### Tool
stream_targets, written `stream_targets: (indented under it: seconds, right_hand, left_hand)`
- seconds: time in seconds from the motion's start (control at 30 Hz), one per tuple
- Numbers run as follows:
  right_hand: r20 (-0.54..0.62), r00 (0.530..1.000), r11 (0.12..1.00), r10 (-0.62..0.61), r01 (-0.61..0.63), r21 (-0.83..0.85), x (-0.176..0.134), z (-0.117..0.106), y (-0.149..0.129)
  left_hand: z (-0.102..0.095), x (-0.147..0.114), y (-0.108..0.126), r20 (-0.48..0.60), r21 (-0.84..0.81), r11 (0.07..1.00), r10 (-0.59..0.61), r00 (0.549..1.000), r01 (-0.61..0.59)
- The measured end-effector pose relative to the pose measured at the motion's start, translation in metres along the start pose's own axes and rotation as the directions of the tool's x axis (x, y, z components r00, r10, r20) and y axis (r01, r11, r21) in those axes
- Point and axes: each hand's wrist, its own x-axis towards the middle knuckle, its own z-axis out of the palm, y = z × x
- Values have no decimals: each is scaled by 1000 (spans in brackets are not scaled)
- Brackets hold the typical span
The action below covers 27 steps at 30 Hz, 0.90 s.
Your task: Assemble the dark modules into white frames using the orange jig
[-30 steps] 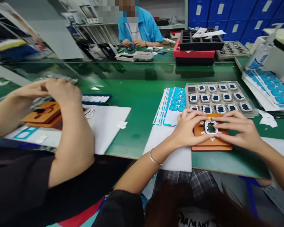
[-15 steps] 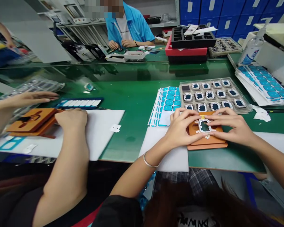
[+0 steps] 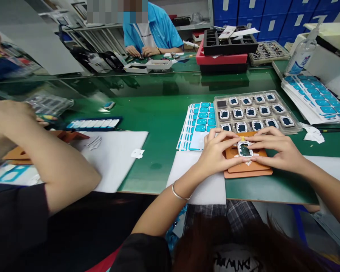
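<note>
Two bare hands meet over an orange block [image 3: 238, 173], with a white-framed part [image 3: 245, 150] lying on top of it. Taking that part as the centre of a clock, the left hand [image 3: 215, 153] sits at 9 and the right hand [image 3: 280, 151] at 3. Each grip is partly closed: the left thumb and fingertips appear to pinch the frame's near side, while the right fingers reach over its opposite edge, one seemingly resting on the dark middle. How firmly either presses, I cannot tell.

The step in hand looks like lining up and steadying the part on the block. By my judgement, the next move calls for light, even fingertip pressure around the rim, with the frame held level and the block prevented from sliding on the green surface [image 3: 158, 155].

Towards 12 to 1 o'clock lies a clear tray [image 3: 297, 127] of similar framed pieces. Blue-patterned sheets [image 3: 203, 121] fan out at 10, a white pad [image 3: 198, 183] lies at 8, and crumpled paper [image 3: 312, 133] sits between 2 and 3. Well apart at 9 is a co-worker's bent arm [image 3: 59, 162].
</note>
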Motion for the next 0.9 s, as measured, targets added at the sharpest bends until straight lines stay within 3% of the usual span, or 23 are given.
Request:
stream_targets:
  seconds: [0.2,0.47,0.67,0.8,0.9]
  right_hand:
    - [-2,1000,999,-31,31,-11,1,0,-2]
    - [22,1000,1000,12,-12,7,-2,3,2]
    - [-56,998,999,42,-43,-3,-2,5,0]
    - [-135,989,993,67,-53,109,-4,10,-5]
    - [-132,985,961,112,-73,268,-6,13,-6]
  left_hand:
    - [2,-1,-2,-29,2,1000,26,999,-26]
    - [4,-2,-2,28,17,997,-75,997,74]
    - [10,-1,-8,-1,-123,992,4,1000,-4]
    - [12,-4,-3,35,-49,994,104,994,-103]
    - [12,-4,1,-55,60,981,190,980,-187]
